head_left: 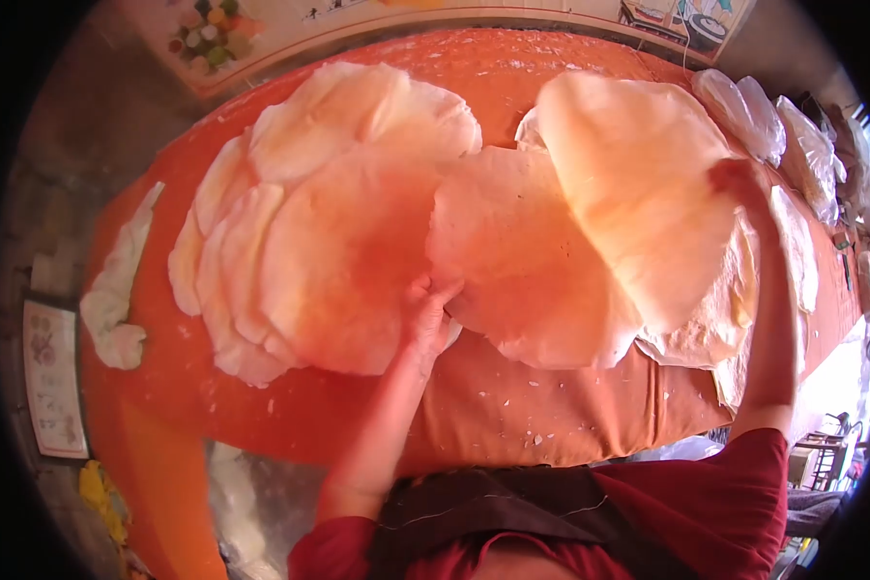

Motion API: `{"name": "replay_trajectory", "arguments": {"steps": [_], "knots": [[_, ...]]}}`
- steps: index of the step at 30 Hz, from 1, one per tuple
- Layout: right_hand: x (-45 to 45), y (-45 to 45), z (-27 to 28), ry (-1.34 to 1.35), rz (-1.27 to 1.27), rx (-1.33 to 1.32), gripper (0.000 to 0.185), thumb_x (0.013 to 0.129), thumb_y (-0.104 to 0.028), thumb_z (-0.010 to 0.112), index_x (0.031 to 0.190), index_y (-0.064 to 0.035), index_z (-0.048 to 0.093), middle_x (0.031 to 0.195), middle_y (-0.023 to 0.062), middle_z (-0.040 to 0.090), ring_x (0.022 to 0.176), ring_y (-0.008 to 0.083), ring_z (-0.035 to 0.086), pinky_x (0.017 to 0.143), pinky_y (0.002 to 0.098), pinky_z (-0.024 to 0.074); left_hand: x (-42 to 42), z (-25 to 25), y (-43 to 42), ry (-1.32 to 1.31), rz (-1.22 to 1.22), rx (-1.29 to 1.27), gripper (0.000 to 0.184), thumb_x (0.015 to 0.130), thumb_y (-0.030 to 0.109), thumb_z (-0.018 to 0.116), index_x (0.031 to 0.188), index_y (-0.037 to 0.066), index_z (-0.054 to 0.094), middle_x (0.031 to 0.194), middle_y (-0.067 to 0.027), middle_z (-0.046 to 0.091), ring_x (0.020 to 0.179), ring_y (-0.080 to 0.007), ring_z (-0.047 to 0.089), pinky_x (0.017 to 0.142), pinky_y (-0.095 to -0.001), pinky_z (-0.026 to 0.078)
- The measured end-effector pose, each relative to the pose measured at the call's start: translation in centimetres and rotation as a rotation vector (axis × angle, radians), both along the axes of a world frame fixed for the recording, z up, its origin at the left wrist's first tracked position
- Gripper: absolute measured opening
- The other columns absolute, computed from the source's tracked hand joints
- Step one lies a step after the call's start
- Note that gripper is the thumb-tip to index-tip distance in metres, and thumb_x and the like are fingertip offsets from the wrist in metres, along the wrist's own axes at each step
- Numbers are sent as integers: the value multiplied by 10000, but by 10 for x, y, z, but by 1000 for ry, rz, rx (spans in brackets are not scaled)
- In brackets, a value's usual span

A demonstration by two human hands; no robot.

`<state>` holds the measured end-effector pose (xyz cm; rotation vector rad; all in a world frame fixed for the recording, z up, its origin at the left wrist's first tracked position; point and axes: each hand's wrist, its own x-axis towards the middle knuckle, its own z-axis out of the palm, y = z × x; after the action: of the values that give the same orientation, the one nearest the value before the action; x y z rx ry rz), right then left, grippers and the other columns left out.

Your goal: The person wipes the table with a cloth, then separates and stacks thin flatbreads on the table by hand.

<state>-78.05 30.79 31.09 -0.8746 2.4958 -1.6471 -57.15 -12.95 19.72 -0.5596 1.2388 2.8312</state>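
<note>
Several large, thin round flatbreads (338, 261) lie overlapped on the left of the orange-covered table. In the middle is another flatbread (522, 261), its left edge lapping over that pile. My left hand (425, 311) is closed at this middle sheet's lower left edge, thumb and finger pinching it. On the right, one broad flatbread (638, 184) slants up over the others, slightly blurred. My right hand (739, 181) grips its right edge; the fingers are dark and partly smeared. Beneath it shows a rougher, folded flatbread (701, 329).
The orange cloth (541, 416) carries scattered crumbs and whitish flour marks. A crumpled pale strip (116, 300) lies at the left edge. Clear plastic bags (744, 111) line the table's right back side. A framed picture (55, 377) stands beyond the left edge.
</note>
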Motion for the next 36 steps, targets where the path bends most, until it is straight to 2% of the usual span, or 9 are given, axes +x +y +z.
{"name": "replay_trajectory", "arguments": {"steps": [4, 8, 11, 13, 19, 22, 24, 29, 36], "knots": [[20, 3, 120, 1, -280, -1, 170, 760, -125, 439, 643, -13, 491, 571, 54, 487, 441, 132, 507, 404, 236, 395, -15, 54, -19, 164, 87, -312, 110, 710, -6, 579, 793, 46, 528, 733, 0, 557, 661, -88, 527, 594, -215, 439], [-37, -19, 206, 310, -418, 684, 185, 799, -118, 469, 652, -6, 482, 566, 74, 504, 351, 118, 468, 328, 252, 353, -38, 79, -111, 102, 35, -741, 197, 697, 72, 605, 871, 12, 536, 782, -57, 572, 693, -153, 550, 619, -261, 448], [-93, -82, 197, 1151, -159, 1051, 93, 726, -86, 497, 684, -7, 522, 597, 92, 533, 460, 190, 521, 429, 312, 406, -56, 9, -186, 223, 284, -1718, 361, 687, 147, 622, 977, -32, 503, 924, -149, 541, 840, -262, 531, 737, -348, 431], [-45, -199, 187, 836, -627, 1234, 87, 592, -129, 562, 607, -53, 601, 660, 117, 582, 670, 263, 569, 589, 379, 435, -46, 19, -168, 331, 444, -1708, 450, 672, 168, 639, 1033, -40, 468, 1007, -193, 490, 935, -320, 473, 814, -379, 381], [-12, -368, 113, 1003, 6, 1063, 204, 782, -161, 406, 864, -112, 587, 705, 78, 601, 651, 253, 573, 564, 366, 441, -7, 46, -119, 364, 370, -1675, 457, 656, 84, 638, 1068, -3, 461, 1069, -172, 468, 1005, -305, 437, 871, -377, 338], [-28, -395, -12, 847, 116, 636, 495, 776, -498, 447, 1052, -90, 491, 568, 171, 535, 521, 342, 523, 469, 437, 397, 1, 51, -126, 315, 372, -1620, 409, 648, 71, 642, 1024, 4, 497, 1057, -158, 485, 987, -292, 452, 848, -359, 360], [-9, -364, -36, 452, 73, 608, 367, 744, -388, 535, 885, -65, 432, 640, 163, 547, 651, 384, 533, 550, 450, 408, 14, 62, -138, 223, 404, -1643, 360, 684, 68, 629, 1015, 7, 500, 1081, -138, 483, 997, -260, 462, 827, -329, 378], [58, -226, -116, 415, -182, 1009, 635, 720, -204, 548, 1250, -21, 252, 1136, 231, 404, 1024, 361, 412, 829, 488, 295, 53, 57, -162, 6, 437, -1370, 306, 728, 17, 582, 1021, 8, 492, 1123, -97, 473, 1025, -190, 452, 821, -292, 390], [73, -198, -132, 413, -338, 1020, 563, 744, -120, 462, 1253, -2, 252, 1149, 219, 389, 1035, 360, 403, 842, 485, 301, 54, 51, -127, -1, 299, -1283, 266, 752, 6, 549, 1011, 0, 490, 1141, -100, 457, 1032, -184, 447, 833, -289, 396]]}}
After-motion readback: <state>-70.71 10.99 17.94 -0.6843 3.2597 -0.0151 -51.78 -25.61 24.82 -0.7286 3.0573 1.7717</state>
